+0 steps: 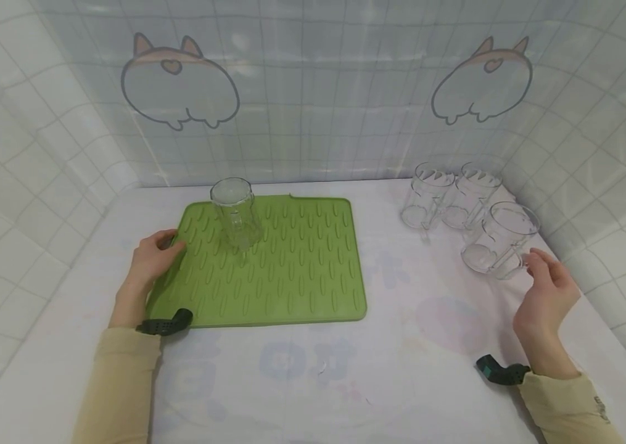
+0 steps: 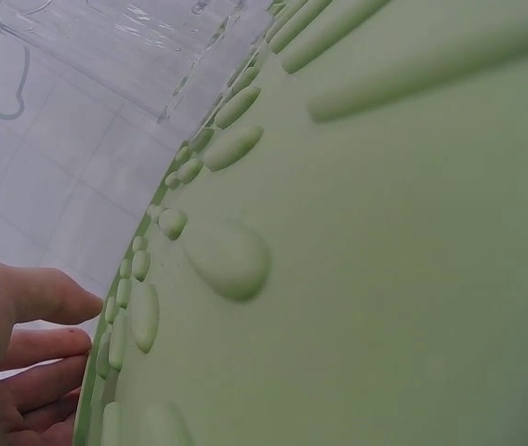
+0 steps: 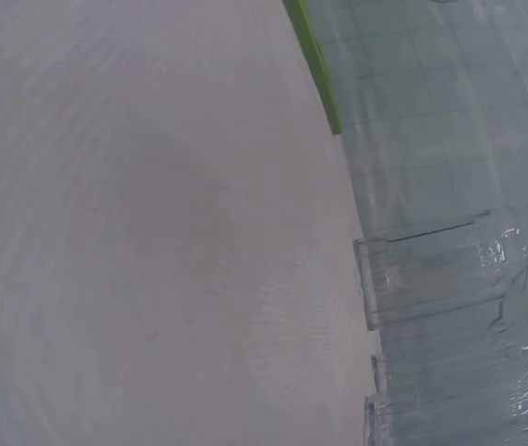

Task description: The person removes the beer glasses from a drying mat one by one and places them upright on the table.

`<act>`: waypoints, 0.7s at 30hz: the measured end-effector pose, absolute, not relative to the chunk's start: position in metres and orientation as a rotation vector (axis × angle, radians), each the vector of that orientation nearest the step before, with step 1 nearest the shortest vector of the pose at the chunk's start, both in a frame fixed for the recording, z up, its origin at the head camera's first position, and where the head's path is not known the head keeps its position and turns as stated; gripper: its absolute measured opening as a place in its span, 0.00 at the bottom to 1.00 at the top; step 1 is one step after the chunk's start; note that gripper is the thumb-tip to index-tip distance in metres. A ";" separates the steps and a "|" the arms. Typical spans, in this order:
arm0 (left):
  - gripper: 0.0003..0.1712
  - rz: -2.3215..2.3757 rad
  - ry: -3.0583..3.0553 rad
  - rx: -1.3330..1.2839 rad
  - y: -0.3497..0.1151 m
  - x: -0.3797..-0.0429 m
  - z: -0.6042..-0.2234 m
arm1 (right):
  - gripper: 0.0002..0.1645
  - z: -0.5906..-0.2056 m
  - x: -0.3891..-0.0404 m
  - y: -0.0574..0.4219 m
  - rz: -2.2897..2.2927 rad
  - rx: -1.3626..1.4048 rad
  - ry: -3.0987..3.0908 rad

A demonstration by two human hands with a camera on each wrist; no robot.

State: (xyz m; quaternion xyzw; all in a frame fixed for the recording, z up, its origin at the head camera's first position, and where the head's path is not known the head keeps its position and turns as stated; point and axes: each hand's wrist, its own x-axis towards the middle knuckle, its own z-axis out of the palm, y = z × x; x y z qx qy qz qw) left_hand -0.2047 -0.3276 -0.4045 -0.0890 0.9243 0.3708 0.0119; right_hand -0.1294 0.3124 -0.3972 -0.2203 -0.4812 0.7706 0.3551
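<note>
My left hand [image 1: 154, 259] is at the left edge of a green ribbed mat [image 1: 301, 265], its thumb and fingers loosely extended. In the left wrist view the thumb tip meets the mat's rim and the other fingers lie beside it. A clear glass mug [image 1: 237, 213] stands on the mat's upper left part. On the right, my right hand [image 1: 548, 296] pinches the handle of another glass mug [image 1: 504, 237] with thumb and fingers. The right wrist view does not include this hand.
Behind the gripped mug stand two more glass mugs, the left one [image 1: 426, 194] close beside the right one [image 1: 468, 194]. The white table cover [image 1: 401, 370] meets a tile-patterned wall sheet [image 1: 335, 123] at the back, and similar sheets rise at both sides.
</note>
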 end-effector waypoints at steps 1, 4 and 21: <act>0.38 1.158 2.881 -0.277 -0.327 -0.205 -0.405 | 0.08 -0.398 -0.129 0.312 1.971 -0.564 -1.238; 0.38 1.154 2.886 -0.271 -0.328 -0.205 -0.405 | 0.10 -0.399 -0.126 0.309 1.860 -0.510 -1.242; 0.38 1.133 2.901 -0.251 -0.328 -0.205 -0.403 | 0.13 -0.388 -0.112 0.241 1.475 0.097 -1.519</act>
